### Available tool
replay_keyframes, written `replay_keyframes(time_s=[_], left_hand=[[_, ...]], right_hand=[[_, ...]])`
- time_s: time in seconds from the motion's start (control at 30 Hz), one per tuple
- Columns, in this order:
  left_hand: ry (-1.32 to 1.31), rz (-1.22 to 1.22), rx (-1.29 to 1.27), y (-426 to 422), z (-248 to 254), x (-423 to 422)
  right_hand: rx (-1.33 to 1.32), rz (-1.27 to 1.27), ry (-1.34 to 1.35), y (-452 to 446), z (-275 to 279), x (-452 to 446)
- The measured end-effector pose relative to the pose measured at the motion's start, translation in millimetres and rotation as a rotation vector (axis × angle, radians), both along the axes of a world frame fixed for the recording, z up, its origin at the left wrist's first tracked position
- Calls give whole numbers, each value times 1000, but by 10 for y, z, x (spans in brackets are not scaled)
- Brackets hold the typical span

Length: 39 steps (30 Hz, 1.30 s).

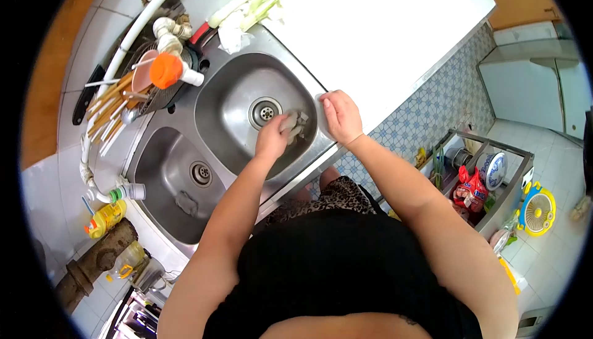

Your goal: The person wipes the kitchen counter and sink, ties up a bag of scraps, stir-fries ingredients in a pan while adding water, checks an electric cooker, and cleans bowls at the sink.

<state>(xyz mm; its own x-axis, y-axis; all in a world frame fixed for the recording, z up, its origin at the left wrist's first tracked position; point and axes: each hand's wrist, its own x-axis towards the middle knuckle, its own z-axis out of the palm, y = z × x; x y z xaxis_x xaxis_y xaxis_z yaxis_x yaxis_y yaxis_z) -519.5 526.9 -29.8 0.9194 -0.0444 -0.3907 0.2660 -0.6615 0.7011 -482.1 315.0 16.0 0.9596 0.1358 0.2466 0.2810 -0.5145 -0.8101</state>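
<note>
My left hand (272, 136) is down in the larger steel sink basin (228, 98), right of its drain. Its fingers are closed on a wet greyish rag (298, 130), which bunches against the basin's side. At the sink's right rim, by the edge of the white counter (383, 36), rests my right hand (341, 117). Its fingers are curled in, with nothing visible in them. A small grey scrap (186, 203) lies in the smaller basin (157, 178).
Green onions (259, 5) and a red-handled tool (200, 33) lie behind the sink. To the left are chopsticks (114, 113), an orange-topped faucet (165, 70) and a yellow bottle (105, 218). A metal rack (522, 172) stands at the right.
</note>
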Motion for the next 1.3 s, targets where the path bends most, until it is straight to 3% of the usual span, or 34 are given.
replay_keyframes(time_s=[0.17,0.27,0.3,0.4,0.5,0.6,0.7,0.8,0.9,1.0,1.03,1.13,1.23,1.3], left_hand=[[-28,-43,140,376,14,-54],[319,-207,432,501,256,-27],[514,-281,463,545,122,-14],[622,-322,514,420,-430,-92],[141,-309,459,142,-898,-224],[391,-111,218,-324,-324,171],[108,-81,76,-416,-649,213],[232,0,-12,-415,-568,212],[237,-29,180,-339,-238,118],[458,126,290,-306,-401,77],[334,-115,277,-295,-394,102],[242,-131,238,-373,-556,218],[155,38,181,-475,-649,306],[135,-17,158,-519,-573,403]], right_hand=[[-7,18,4,-20,25,6],[-6,45,18,-32,56,26],[-5,48,17,-31,61,34],[3,63,10,-30,62,28],[17,75,10,-51,56,46],[35,92,21,-62,62,51],[60,111,3,-70,30,68],[63,132,26,-92,28,63],[69,149,25,-95,34,88],[65,176,20,-93,24,88],[65,185,15,-96,21,95],[47,208,25,-104,43,105],[43,229,25,-112,46,108],[49,236,10,-95,33,121]])
